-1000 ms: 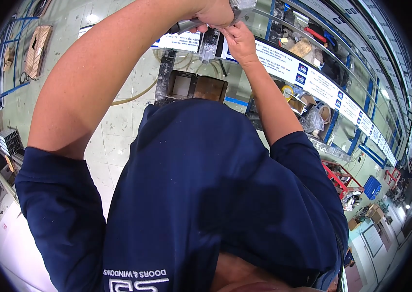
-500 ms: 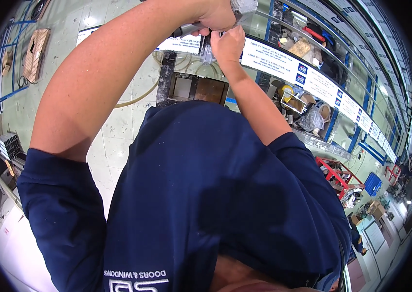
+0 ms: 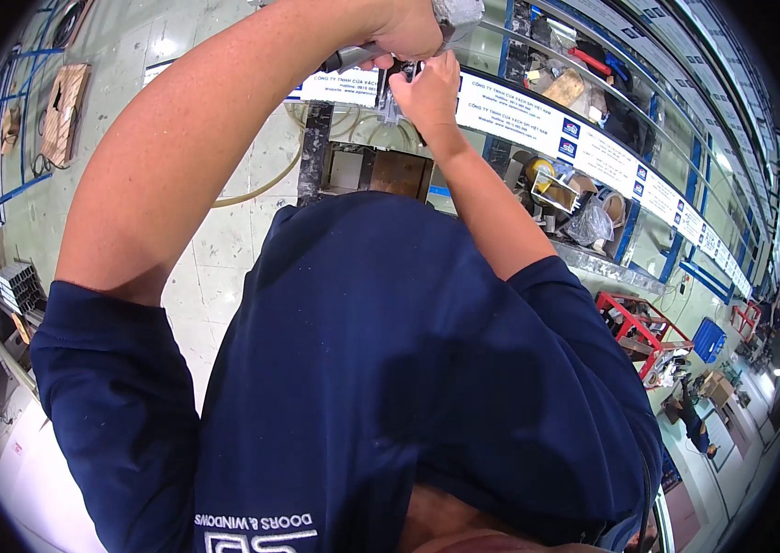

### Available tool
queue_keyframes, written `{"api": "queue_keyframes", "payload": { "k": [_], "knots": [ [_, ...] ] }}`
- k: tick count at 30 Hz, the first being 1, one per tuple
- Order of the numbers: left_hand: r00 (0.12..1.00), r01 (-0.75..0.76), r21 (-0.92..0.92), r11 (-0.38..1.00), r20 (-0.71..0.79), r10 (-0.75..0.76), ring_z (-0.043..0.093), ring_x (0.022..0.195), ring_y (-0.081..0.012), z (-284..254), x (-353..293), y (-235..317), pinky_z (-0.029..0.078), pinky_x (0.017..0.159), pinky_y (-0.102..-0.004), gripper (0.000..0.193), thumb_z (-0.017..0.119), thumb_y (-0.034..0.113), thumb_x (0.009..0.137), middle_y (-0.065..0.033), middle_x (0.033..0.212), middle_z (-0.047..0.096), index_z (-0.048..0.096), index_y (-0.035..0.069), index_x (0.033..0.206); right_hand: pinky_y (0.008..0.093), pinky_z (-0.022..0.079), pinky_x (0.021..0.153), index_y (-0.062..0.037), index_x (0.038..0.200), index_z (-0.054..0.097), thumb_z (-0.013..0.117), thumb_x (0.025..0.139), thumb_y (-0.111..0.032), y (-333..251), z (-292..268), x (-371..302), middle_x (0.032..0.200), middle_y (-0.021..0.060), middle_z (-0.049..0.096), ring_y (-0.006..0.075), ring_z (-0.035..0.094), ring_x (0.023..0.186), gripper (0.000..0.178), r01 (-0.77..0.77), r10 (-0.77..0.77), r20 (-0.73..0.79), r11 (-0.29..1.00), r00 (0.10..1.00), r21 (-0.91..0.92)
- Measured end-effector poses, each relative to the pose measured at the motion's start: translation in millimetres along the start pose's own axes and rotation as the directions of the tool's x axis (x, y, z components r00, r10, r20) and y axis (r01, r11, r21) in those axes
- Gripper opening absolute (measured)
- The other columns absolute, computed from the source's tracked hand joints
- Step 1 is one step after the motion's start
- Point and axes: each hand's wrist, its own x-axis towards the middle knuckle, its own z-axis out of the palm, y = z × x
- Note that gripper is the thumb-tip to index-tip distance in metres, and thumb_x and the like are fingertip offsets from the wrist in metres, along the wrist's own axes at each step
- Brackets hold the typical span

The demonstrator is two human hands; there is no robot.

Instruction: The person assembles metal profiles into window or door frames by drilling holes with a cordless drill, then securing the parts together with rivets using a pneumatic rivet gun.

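My left hand (image 3: 411, 29) is closed round a scuffed grey tool (image 3: 460, 13) with a dark handle end, at the top edge of the view; its exact kind is partly hidden. Just below it, my right hand (image 3: 428, 92) has its fingers bent and pressed together beside the tool. What those fingers hold, if anything, is hidden. Small metallic pieces (image 3: 392, 103) show next to my right thumb. Both hands are over a long bar covered in white printed film (image 3: 510, 109), which runs across the bench and curves away right.
A dark-framed bench (image 3: 313, 152) lies under the bar, with a clear plastic bag (image 3: 590, 224) and loose parts on its shelf. Further right are a red metal frame cart (image 3: 634, 330) and a blue crate (image 3: 709, 340). A hose (image 3: 261, 191) curves over the floor at left.
My right hand has shifted slightly down, and its thumb has moved a little left. The left hand and the grey tool have moved slightly left. The distant person at right has moved.
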Motion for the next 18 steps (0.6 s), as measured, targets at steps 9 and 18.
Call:
{"api": "queue_keyframes", "payload": {
  "k": [9,18],
  "knots": [
    [1.0,-0.008,0.037,0.999,-0.008,0.008,0.077,0.07,-0.0262,-3.4,-2.7,3.0,0.061,0.064,-0.0396,0.031,0.065,0.025,0.095,-0.0176,0.08,0.078,0.079,-0.002,0.093,0.0518,0.048,0.101,0.0028,0.118,0.06,0.076,0.075,-0.011,4.1,-9.7,-7.5,0.115,0.0211,0.062,0.0437,0.058,0.113,0.048,0.018,-0.017,-0.007,0.99,1.0,0.14],
    [0.997,-0.046,0.048,0.998,0.07,0.043,0.077,0.07,-0.0274,-0.8,7.8,-7.7,0.062,0.064,-0.0398,0.04,0.063,0.029,0.097,-0.0195,0.079,0.077,0.075,-0.008,0.104,0.0523,0.049,0.099,-0.0005,0.113,0.062,0.078,0.078,-0.012,-1.0,-0.2,0.2,0.111,0.0199,0.065,0.0436,0.06,0.11,0.04,-0.032,0.037,-0.039,0.989,0.999,0.142]
  ]
}}
